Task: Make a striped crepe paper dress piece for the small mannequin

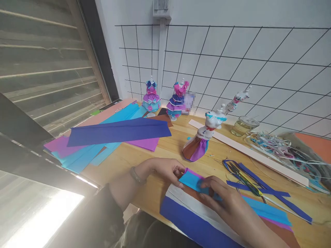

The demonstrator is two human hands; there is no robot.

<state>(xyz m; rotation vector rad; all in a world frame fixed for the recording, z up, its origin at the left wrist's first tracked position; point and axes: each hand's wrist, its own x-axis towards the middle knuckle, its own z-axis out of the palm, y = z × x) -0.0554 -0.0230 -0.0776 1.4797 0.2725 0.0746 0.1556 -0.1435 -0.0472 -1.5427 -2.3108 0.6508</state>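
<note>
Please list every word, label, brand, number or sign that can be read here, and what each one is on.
Readable text: none.
Light blue piece at the left hand: no lettering visible.
Nearest dress: small marks on its white part, too small to make out.
Pixelated patch: unreadable.

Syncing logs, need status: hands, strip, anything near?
Left hand gripping light-blue strip, left end. Right hand touching it, grip unclear. Scissors lying beyond right hand.
</note>
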